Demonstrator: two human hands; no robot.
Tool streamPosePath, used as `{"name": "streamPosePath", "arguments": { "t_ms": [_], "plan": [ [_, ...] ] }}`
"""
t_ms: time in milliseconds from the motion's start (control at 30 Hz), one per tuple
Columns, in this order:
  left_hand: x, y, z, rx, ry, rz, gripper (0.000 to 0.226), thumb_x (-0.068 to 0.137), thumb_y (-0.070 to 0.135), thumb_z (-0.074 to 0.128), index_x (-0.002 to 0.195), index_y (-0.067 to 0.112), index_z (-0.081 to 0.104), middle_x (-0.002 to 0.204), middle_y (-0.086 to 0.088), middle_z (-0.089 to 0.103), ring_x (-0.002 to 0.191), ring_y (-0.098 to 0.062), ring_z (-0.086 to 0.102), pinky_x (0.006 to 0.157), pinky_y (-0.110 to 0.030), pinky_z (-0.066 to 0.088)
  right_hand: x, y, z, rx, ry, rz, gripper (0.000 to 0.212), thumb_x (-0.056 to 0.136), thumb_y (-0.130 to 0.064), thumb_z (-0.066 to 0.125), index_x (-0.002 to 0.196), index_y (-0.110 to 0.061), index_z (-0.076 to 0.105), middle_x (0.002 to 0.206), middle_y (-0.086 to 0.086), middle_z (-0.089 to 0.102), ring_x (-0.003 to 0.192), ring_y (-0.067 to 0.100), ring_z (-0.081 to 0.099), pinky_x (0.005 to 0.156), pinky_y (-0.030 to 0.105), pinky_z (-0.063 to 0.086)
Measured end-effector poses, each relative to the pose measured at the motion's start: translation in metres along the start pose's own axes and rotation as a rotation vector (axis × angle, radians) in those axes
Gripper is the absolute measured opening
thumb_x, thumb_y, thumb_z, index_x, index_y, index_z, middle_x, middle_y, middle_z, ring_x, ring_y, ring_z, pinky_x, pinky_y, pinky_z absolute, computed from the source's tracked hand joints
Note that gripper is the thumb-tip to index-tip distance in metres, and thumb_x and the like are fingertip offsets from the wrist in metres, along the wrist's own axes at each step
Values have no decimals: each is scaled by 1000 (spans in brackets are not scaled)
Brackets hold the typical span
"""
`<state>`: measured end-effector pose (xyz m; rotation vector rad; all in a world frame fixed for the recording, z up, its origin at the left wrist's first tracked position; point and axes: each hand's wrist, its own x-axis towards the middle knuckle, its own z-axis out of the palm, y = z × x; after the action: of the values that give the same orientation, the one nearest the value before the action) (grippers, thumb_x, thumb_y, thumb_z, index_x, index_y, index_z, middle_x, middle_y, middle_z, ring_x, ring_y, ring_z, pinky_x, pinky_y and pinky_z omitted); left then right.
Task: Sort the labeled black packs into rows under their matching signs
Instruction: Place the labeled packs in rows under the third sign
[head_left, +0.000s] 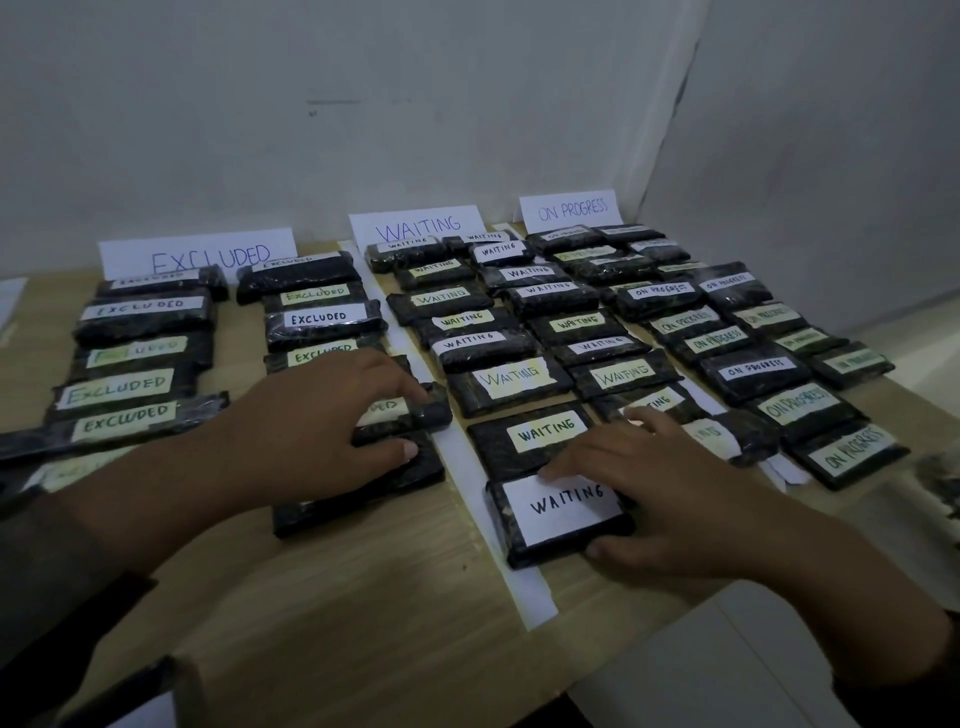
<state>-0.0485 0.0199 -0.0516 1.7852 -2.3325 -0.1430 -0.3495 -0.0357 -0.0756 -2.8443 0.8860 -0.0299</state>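
Right hand (670, 483): fingers spread over the black plastic-wrapped pack with the white paper WAITING label (563, 514), thumb pressed to its near edge, clamping it. This pack lies flat on the light wooden table (363, 597) at the near end of the left WAITING row, just beside the white paper divider strip (456, 457).

Left hand (322, 421): fingers curled over a black wrapped pack with a pale label ending "ED" (435, 413), thumb beneath, gripping it at the near end of the EXCLUDED rows.

The white card EXCLUDED sign (197, 254), WAITING sign (415, 226) and ON PROGRESS sign (571, 208) stand at the wall, with packs filed beneath each.
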Motion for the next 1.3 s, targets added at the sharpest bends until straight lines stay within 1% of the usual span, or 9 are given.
{"name": "streamPosePath", "arguments": {
  "t_ms": [233,433,533,633,733,900,1000,1167,1300],
  "plan": [
    [-5,-2,-2,-10,7,-5,41,82,57,55,121,46,47,125,25,44,117,2,40,91,-23,39,8,3,-3,15,-12,26,56,78,-45,66,128,-47,43,130,-30,40,124,-7,32,99,23,19],
    [-7,-4,-3,-13,-3,-19,54,73,72,41,121,46,47,123,25,46,115,1,43,89,-26,43,9,0,-6,29,-25,39,56,79,-41,67,129,-46,42,132,-30,39,124,-7,30,97,20,18],
    [-7,-6,-5,-3,1,-28,49,77,68,43,121,45,48,120,25,45,109,1,43,83,-25,42,10,-1,-5,30,-17,33,57,75,-49,62,128,-46,43,130,-29,40,124,-6,31,100,21,17],
    [-12,-10,-8,17,19,-38,51,76,68,41,121,44,48,114,28,42,108,2,43,81,-23,40,16,-10,-7,52,48,-13,55,73,-57,53,126,-44,45,126,-26,44,120,-8,33,103,21,17],
    [-23,-17,-13,25,23,-65,65,67,76,30,121,44,48,115,27,44,107,1,44,83,-26,45,32,-26,-10,141,141,-30,47,78,-52,56,123,-39,50,122,-24,47,116,-7,37,102,18,19],
    [-53,-28,-22,-10,10,-129,45,82,54,58,124,38,49,122,19,48,111,-2,46,90,-24,42,69,-65,-10,234,224,-119,41,82,-47,57,121,-34,55,119,-18,52,112,-1,46,96,32,36],
    [-78,-35,-29,-29,8,-161,43,83,50,61,122,41,47,115,25,46,107,1,46,83,-17,38,90,-96,-8,253,224,-207,39,83,-45,57,120,-34,55,118,-18,52,113,2,47,97,37,39],
    [-127,-48,-37,-51,-28,-229,47,83,56,57,126,44,45,127,24,47,116,4,45,97,-23,41,117,-148,-2,290,132,-365,39,85,-45,57,122,-36,54,120,-19,49,114,0,45,99,35,35],
    [-163,-53,-39,-76,-18,-291,40,83,51,60,120,50,43,116,36,46,103,20,42,84,-3,34,128,-179,6,307,24,-494,41,85,-52,58,124,-39,51,122,-20,48,116,-2,41,102,32,30]
  ]
}}
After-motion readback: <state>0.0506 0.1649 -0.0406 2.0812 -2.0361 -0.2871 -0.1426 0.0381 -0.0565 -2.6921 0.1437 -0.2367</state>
